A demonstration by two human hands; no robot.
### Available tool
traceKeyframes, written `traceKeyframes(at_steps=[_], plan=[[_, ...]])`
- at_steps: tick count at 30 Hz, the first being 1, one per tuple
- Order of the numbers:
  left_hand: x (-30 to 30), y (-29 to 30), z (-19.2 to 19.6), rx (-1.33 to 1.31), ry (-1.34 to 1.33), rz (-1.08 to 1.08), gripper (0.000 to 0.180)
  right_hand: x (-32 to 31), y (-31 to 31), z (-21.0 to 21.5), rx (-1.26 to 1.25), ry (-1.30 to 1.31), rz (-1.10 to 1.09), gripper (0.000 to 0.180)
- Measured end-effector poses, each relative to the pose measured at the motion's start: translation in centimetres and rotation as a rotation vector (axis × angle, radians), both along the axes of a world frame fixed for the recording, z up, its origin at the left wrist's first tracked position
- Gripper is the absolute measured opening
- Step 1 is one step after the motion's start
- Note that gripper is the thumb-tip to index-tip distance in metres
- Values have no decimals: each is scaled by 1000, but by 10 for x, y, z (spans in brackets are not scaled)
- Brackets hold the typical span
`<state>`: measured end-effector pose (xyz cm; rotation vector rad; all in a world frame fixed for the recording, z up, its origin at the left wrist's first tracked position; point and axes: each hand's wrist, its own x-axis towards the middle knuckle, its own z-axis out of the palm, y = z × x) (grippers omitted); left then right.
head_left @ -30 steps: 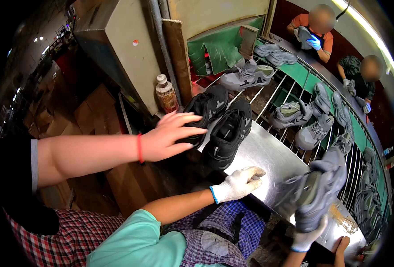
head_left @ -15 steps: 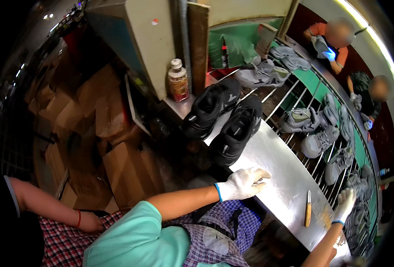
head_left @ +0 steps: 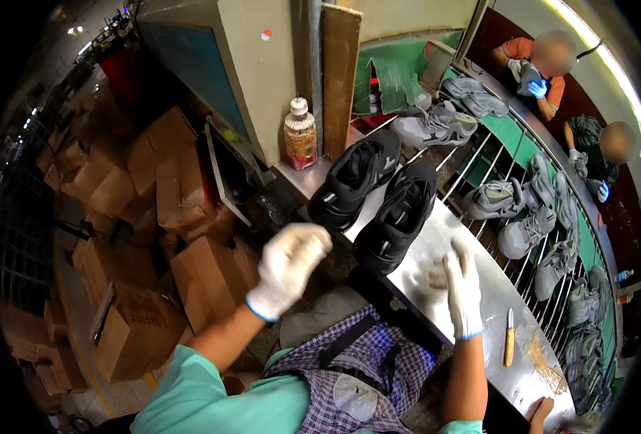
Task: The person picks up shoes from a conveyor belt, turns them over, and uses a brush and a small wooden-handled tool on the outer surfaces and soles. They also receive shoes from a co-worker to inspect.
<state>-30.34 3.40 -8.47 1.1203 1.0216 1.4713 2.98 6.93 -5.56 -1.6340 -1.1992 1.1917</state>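
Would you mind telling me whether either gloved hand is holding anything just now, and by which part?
Nothing is held: the left hand is raised with nothing in it, and the right hand hangs open over the metal table, beside the black shoes.

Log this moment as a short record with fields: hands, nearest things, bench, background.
left hand: white glove, raised, holding nothing
right hand: white glove, raised over the bench, holding nothing
nearest things: two black shoes side by side
bench: metal, small knife lying on it
rack: grey shoes on bars
background: cardboard boxes, bottle
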Motion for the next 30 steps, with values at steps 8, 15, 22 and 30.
traceKeyframes(at_steps=[8, 15, 22, 30], plan=[[-25, 104, -14, 74, 310, 237, 47, -71, 72, 8, -61, -66, 36, 75], [5, 140, -2, 141, 472, 159, 54, -39, 47, -21, 10, 370, -188, 48], [4, 146, -15, 137, 316, 91, 57, -39, 19, -28, -108, 648, -360, 38], [-3, 138, -2, 25, 296, 11, 67, -35, 19, -50, -135, 746, -492, 43]])
